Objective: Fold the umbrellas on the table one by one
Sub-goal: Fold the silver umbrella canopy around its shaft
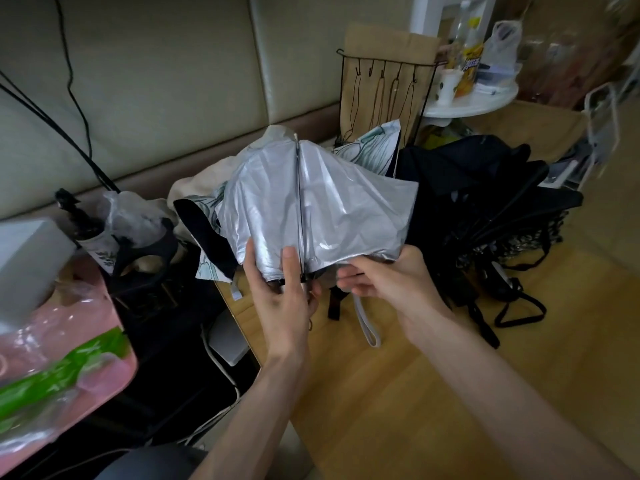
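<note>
I hold a silver umbrella [322,209] upright over the wooden table [398,393], its canopy half spread, a dark rib running down the middle and a grey wrist strap [369,327] hanging below. My left hand [282,299] grips its lower edge, thumb laid along the rib. My right hand [384,277] pinches the canopy's bottom hem on the right. Behind it lies a floral white-and-teal umbrella [370,147]. A black umbrella [485,202] lies collapsed at the right, its straps trailing on the table.
A wire rack with hooks [384,88] and a brown paper bag stand behind the umbrellas. A round white side table [471,98] with bottles is at the back right. A pink tray with plastic bags [62,358] sits at left; cables run below.
</note>
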Demonstrator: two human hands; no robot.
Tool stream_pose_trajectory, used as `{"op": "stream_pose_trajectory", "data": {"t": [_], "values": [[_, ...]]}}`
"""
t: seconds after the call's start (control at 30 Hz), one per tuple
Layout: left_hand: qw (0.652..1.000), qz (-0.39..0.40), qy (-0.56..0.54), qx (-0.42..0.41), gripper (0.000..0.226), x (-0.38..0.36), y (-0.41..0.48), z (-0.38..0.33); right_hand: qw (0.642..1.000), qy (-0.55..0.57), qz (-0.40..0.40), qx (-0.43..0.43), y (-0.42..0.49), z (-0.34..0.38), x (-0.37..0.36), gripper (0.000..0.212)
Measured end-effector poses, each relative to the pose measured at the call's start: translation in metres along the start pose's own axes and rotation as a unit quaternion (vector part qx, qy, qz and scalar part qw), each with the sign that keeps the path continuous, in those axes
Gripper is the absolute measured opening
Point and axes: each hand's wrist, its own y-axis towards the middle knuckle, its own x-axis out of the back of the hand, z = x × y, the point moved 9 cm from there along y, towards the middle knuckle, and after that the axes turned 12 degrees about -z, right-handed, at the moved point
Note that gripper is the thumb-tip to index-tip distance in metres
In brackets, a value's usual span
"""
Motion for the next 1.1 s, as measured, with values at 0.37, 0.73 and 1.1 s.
{"op": "stream_pose_trajectory", "data": {"t": [0.37,0.73,1.1], "values": [[1.000,-0.023,-0.011,0.001,0.058,0.008,0.016,0.005,0.993,-0.054,0.041,0.095,0.009,0.025,0.008,0.008],[0.999,-0.043,-0.002,-0.022,0.055,0.012,0.015,0.004,0.982,-0.075,0.033,0.169,0.010,0.031,0.022,0.013],[0.995,-0.055,0.049,-0.069,0.082,0.015,0.017,0.003,0.988,-0.009,0.134,0.069,0.004,0.029,0.013,0.049]]}}
